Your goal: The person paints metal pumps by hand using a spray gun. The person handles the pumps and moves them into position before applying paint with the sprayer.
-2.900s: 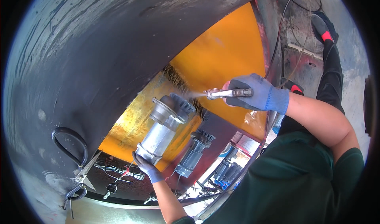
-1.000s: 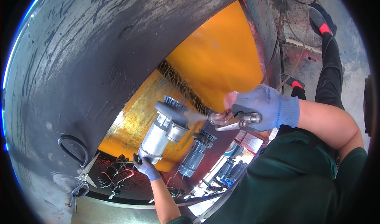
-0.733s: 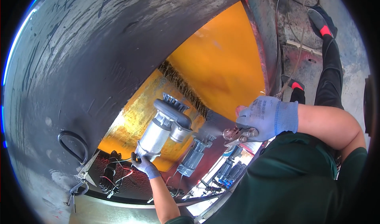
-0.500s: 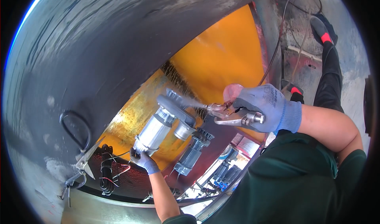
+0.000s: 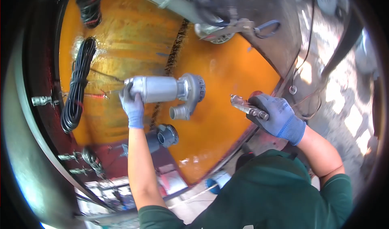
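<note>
Orange panels (image 5: 231, 127), streaked yellow-brown on the left, fill the middle of your view, with a dark, bristly strip (image 5: 176, 44) slanting between them from twelve towards seven o'clock. A grey, sunlit floor (image 5: 324, 107) spreads out at three o'clock, and a dark metal edge curves past nine. Between five and six o'clock, close to your dark green shirt (image 5: 267, 192), sits a white drum-shaped container (image 5: 221, 179) with a blue end; you cannot see what is in it. The silver pump (image 5: 160, 89) is just off centre towards ten o'clock, its body lying across your view, its ribbed round end at the right and its short outlet angled to seven. Your left hand (image 5: 133, 107), gloved in blue and grey, has its fingers curled onto the pump's left end. At three o'clock your gloved right hand (image 5: 277, 117) has its fingers closed around a spray gun (image 5: 245, 105), whose tip faces the pump and stays well apart from it. A red rounded part (image 5: 256, 94) shows beside that glove, its contents hidden. A black cable coil (image 5: 77, 87) hangs near nine o'clock, and a darker pump (image 5: 167, 136) sits between seven and eight.
</note>
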Action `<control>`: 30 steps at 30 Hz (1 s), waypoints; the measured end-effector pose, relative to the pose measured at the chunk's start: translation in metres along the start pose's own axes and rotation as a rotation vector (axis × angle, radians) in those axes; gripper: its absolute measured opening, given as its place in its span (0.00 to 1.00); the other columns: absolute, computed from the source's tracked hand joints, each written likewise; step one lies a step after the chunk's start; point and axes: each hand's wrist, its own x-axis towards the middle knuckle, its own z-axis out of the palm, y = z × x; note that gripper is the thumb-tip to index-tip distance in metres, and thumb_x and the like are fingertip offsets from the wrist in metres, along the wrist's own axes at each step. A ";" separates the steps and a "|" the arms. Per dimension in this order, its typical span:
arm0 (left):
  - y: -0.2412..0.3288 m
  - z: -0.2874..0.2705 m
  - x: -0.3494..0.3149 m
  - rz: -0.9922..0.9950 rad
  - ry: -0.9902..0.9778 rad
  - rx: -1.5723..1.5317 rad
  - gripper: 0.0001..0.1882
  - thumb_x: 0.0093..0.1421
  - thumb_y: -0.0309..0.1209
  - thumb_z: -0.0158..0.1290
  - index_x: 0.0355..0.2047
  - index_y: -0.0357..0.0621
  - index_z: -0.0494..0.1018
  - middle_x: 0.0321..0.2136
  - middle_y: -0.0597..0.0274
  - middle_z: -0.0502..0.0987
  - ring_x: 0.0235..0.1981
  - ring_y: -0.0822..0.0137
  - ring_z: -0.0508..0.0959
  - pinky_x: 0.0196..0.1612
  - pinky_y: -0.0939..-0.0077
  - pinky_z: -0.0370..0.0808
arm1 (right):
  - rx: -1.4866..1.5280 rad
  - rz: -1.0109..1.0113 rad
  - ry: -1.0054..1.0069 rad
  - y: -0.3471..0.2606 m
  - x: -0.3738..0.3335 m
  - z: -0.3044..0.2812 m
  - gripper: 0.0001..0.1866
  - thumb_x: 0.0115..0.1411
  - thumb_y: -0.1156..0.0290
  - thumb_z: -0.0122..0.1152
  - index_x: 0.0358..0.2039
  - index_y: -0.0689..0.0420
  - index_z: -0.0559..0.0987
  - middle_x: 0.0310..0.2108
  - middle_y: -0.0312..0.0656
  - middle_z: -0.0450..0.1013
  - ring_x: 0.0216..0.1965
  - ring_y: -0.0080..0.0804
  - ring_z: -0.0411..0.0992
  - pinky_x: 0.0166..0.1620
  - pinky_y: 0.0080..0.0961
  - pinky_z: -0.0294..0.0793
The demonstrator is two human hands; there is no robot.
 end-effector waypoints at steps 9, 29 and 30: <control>0.014 -0.007 -0.002 -0.168 0.021 0.213 0.34 0.60 0.36 0.58 0.67 0.48 0.69 0.62 0.46 0.74 0.60 0.42 0.75 0.64 0.52 0.73 | -0.211 -0.030 -0.483 -0.094 0.034 0.015 0.16 0.62 0.62 0.71 0.44 0.57 0.80 0.34 0.53 0.79 0.36 0.58 0.79 0.38 0.49 0.77; 0.003 -0.005 -0.009 -0.144 0.111 -0.152 0.24 0.58 0.24 0.56 0.56 0.55 0.79 0.55 0.49 0.76 0.60 0.46 0.75 0.67 0.56 0.72 | -0.524 -0.251 -0.429 -0.104 0.064 0.036 0.14 0.60 0.64 0.73 0.40 0.57 0.78 0.30 0.51 0.78 0.34 0.54 0.79 0.37 0.47 0.76; 0.008 -0.007 -0.007 -0.138 0.112 -0.179 0.23 0.58 0.23 0.55 0.55 0.53 0.79 0.55 0.49 0.76 0.61 0.44 0.74 0.67 0.55 0.71 | -0.439 -0.100 -0.445 -0.107 0.065 0.035 0.14 0.60 0.65 0.73 0.40 0.58 0.78 0.31 0.51 0.78 0.34 0.55 0.79 0.38 0.46 0.76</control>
